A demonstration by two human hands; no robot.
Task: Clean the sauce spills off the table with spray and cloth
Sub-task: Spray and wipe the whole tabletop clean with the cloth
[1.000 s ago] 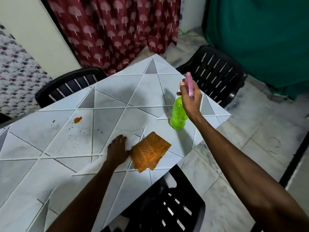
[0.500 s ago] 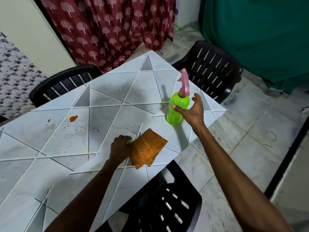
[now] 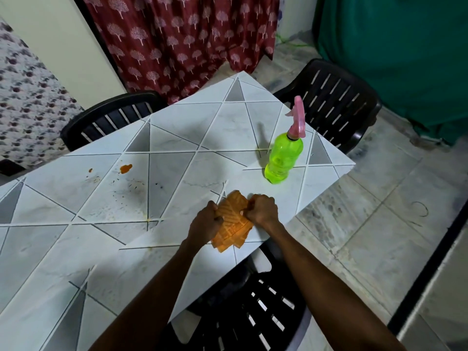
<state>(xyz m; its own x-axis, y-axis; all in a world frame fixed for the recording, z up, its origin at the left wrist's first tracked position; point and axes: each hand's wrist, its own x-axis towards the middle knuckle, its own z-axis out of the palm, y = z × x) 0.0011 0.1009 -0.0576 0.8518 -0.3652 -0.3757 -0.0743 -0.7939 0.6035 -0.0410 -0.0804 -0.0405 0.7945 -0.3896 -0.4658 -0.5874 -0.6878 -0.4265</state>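
Observation:
An orange patterned cloth point(image 3: 231, 222) lies bunched near the table's front right edge. My left hand point(image 3: 206, 221) grips its left side and my right hand point(image 3: 262, 209) grips its right side. A green spray bottle point(image 3: 283, 158) with a pink trigger head stands upright and free on the table, beyond my right hand. An orange sauce blob point(image 3: 125, 168) and a smaller spot point(image 3: 90, 170) sit on the white marble-patterned table point(image 3: 177, 138) at the left, with fine specks and a faint smear point(image 3: 131, 188) below them.
Black plastic chairs stand at the far left point(image 3: 109, 117), far right point(image 3: 336, 102) and right below me point(image 3: 253, 312). A red patterned curtain point(image 3: 182, 39) and a green cloth point(image 3: 395, 51) hang behind. Tiled floor point(image 3: 379, 224) lies to the right.
My right hand set the spray bottle down, let go of it and came back to the cloth. Both hands now hold the cloth, which has bunched up.

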